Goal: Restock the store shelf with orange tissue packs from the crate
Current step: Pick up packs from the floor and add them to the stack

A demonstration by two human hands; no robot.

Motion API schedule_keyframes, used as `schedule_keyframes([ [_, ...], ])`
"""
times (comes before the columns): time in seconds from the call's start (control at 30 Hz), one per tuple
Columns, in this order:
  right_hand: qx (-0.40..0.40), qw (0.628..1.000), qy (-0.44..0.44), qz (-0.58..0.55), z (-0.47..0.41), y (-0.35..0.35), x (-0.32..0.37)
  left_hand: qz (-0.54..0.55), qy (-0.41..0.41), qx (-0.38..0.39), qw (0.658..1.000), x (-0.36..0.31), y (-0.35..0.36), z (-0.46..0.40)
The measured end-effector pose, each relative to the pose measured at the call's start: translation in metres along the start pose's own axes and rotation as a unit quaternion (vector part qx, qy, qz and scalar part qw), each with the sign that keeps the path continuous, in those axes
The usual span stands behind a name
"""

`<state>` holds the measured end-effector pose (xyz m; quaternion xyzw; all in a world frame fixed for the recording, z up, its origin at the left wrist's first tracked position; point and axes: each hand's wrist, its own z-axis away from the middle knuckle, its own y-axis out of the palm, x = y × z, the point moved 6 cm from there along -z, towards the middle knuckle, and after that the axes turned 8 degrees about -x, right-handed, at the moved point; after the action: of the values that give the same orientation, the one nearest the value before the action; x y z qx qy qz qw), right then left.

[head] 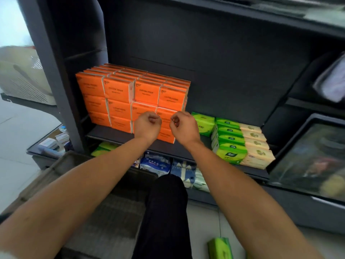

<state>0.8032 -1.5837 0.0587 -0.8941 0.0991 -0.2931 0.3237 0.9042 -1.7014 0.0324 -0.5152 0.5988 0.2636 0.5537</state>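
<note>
Three rows high and four columns wide, the orange tissue packs (130,98) stand stacked upright at the left end of the dark shelf (110,132), with more of them lined up behind toward the back panel. Both hands are raised in front of the lower right part of that stack. The left hand (147,126) has its fingers (152,116) curled inward, their tips close to the face of the third column's middle pack; whether they touch the wrapper or pinch anything cannot be told. The right hand (183,127) is curled the same way, fingertips (175,121) turned toward the left hand, just in front of the fourth column near the stack's right edge. A narrow gap lies between the two sets of fingertips, and neither hand visibly holds a pack.

Just right of the right hand's fingers, on the same shelf, stand green tissue packs (228,144) in a row, with pale beige packs (255,144) beside them farther right. Below the hands, under the shelf board, blue and white packs (156,165) fill the lower level. Nearer the person, beneath the left forearm, sits a grey crate (104,212) whose ribbed floor shows. A dark trouser leg (166,212) runs down between the arms, and a single green pack (220,248) lies on the floor at the lower right.
</note>
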Motion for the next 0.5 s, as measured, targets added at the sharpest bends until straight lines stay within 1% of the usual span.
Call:
schedule_keyframes([
  [0.1,0.013,0.998,0.052,0.015,0.036,-0.016,-0.035,0.0,-0.005,0.049,0.999,0.002,0.033,0.038],
  [0.17,0.02,0.995,0.094,0.027,0.064,-0.028,-0.061,0.016,-0.028,0.093,0.995,0.001,0.059,0.067],
  [0.3,0.004,0.985,0.17,0.041,0.121,-0.057,-0.109,0.048,-0.067,0.185,0.979,-0.01,0.108,0.127],
  [0.37,-0.005,0.973,0.225,0.051,0.152,-0.071,-0.133,0.058,-0.09,0.222,0.969,-0.012,0.133,0.16],
  [0.5,-0.008,0.944,0.323,0.065,0.232,-0.091,-0.183,0.051,-0.146,0.278,0.948,0.007,0.171,0.232],
])
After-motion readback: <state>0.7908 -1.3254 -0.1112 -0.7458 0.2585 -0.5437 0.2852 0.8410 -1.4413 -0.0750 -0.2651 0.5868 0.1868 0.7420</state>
